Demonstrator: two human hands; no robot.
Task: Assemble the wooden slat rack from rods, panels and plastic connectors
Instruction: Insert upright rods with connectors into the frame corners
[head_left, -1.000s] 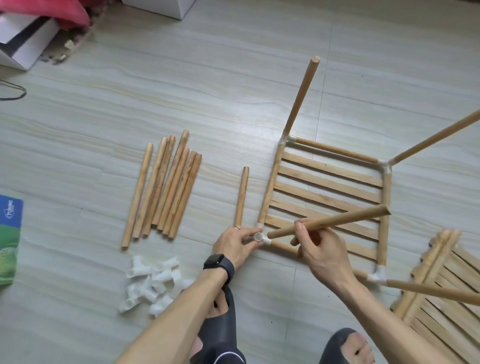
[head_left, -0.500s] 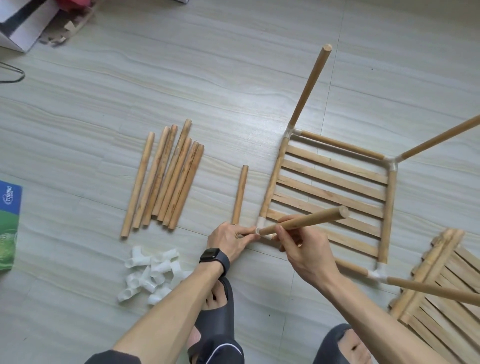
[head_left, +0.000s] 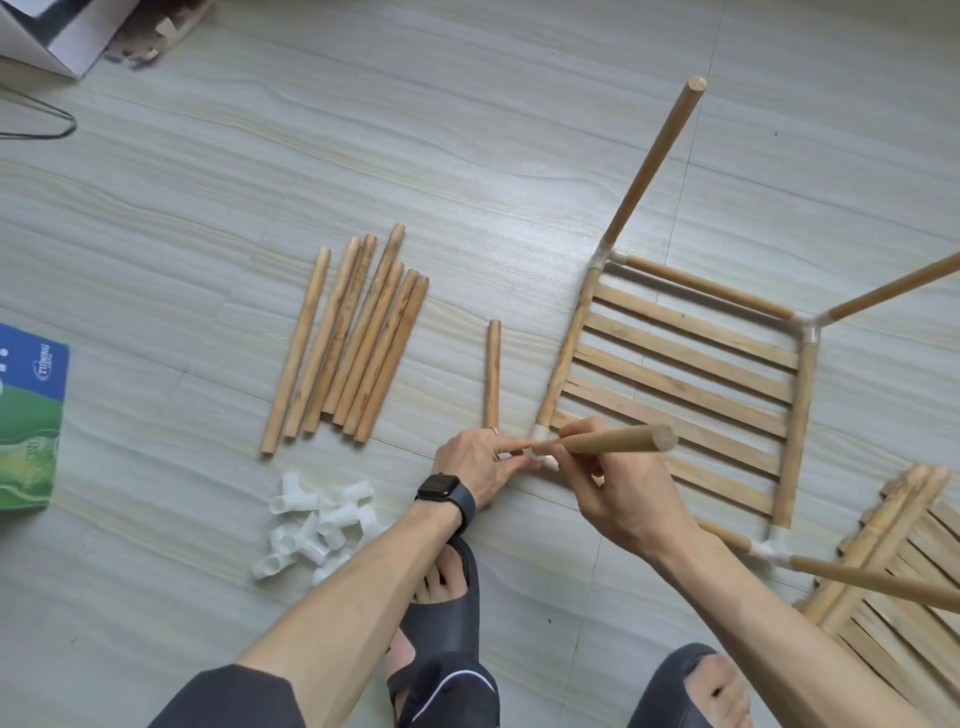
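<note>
Four corners are counted on the slat panel (head_left: 685, 374), which lies flat on the floor (head_left: 260, 182). Three are already fitted w/ posts: the far-left upright (head_left: 652, 166), the far-right upright (head_left: 893, 291) and the near-right upright (head_left: 872, 577).

At the fourth, near-left corner, a white corner connector (head_left: 541, 458) is pinched between index finger and thumb of the left hand (head_left: 478, 462); a dark watch (head_left: 441, 488) is worn on that wrist. A rod (head_left: 618, 440) is gripped near its lower end by the curled fingers of the right hand (head_left: 623, 499), w/ its tip set at the connector.

Vs. a second ago, the rod is seen much shorter. It has been swung up from lying low across the slats to pointing approx. at the camera, i.e. closer to vertical. Whether the tip is already inside the socket cannot be told, as the joint is hidden by fingers. The last post is judged to be in the course of being lined up for pressing in, which would complete this tier's four posts.

Left of the panel, a single rod (head_left: 492, 371) lies alone, w/ a row of loose rods (head_left: 348, 343) beyond it and a pile of spare connectors (head_left: 317, 525) beside the left forearm. A second slat panel (head_left: 904, 623) is seen at the right edge, crossed in view by the near-right upright.
</note>
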